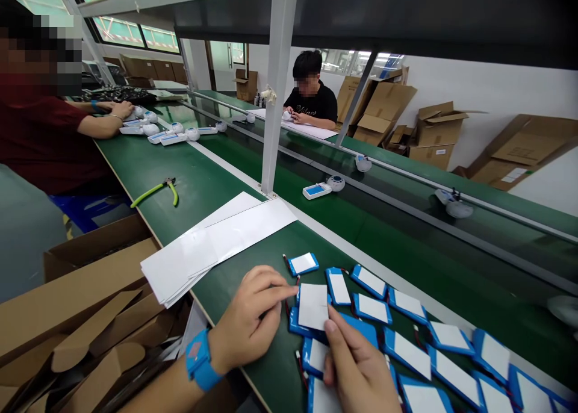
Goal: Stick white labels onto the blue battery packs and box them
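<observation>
My right hand (361,365) pinches a small white paper piece (313,310) by its right edge, between thumb and fingers. Under and around this paper lie flat blue battery packs (370,330). My left hand (250,316), a blue band (203,360) on its wrist, stretches its index finger to the paper's left edge; its thumb stays apart from the fingertip. Several more battery packs with white rectangles on top, such as one near the back (303,263), spread across the green bench (217,190), some with short red and black leads.
Long white sheets (217,244) and green-handled cutters (156,193) lie to the left. White devices (318,189) sit on the conveyor belt (361,232) beyond a metal post (277,88). Cardboard boxes (90,316) stand lower left. One person works at left, another across.
</observation>
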`<state>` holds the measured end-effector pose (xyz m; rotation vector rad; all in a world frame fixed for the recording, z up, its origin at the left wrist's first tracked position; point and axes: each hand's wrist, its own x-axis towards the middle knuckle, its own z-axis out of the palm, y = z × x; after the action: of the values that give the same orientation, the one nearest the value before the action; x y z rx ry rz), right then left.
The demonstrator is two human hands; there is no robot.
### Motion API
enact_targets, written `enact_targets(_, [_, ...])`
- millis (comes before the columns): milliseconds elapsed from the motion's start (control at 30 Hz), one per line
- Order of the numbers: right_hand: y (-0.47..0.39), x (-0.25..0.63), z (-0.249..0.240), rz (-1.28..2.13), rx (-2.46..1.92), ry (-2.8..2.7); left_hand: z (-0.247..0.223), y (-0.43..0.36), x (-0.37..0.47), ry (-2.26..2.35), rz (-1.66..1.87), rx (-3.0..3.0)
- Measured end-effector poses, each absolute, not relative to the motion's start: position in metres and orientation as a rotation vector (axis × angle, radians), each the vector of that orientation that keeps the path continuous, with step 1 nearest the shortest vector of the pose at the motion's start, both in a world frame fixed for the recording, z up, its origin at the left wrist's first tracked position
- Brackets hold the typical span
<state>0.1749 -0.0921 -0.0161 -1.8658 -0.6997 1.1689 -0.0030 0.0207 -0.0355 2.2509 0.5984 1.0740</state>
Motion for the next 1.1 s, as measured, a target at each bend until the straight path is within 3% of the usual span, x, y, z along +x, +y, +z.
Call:
enact_targets(300, [-0.092, 0.17, -0.025, 0.718, -1.963, -1.179, -0.037, 0.0, -0.006, 0.523, 0.827, 2.548])
enact_targets(400, [-0.095, 0.176, -0.016, 0.256, -2.004, -1.465, -0.039, -0.003, -0.001, 0.533, 0.817, 2.632])
enact_targets(500, [-0.106, 0.2, 0.002, -0.171, -2.142, -1.344, -0.037, -0.003, 0.002, 0.523, 0.8, 2.657])
enact_targets(567, [-0.115, 0.22, 0.014, -0.024, -2.248, -1.104, -0.033, -0.001, 0.005, 0.503, 0.725, 2.671])
enact_targets(667, [-0.126, 0.24, 0.019, 0.471, -2.265, -0.806, -0.021, 0.002, 0.012, 0.457, 0.575, 2.709])
enact_targets(800, [-0.132, 0.238, 0.006, 0.818, -2.15, -0.768, -0.005, -0.002, 0.028, 0.56, 0.497, 2.654])
enact_targets(900, [-0.132, 0.228, -0.007, 0.757, -2.075, -0.871, 0.0, -0.008, 0.046, 0.591, 0.425, 2.668])
enact_targets(1100, [-0.138, 0.229, -0.029, 0.12, -2.379, -1.266, -0.014, -0.004, 0.066, 0.358, 0.159, 2.766])
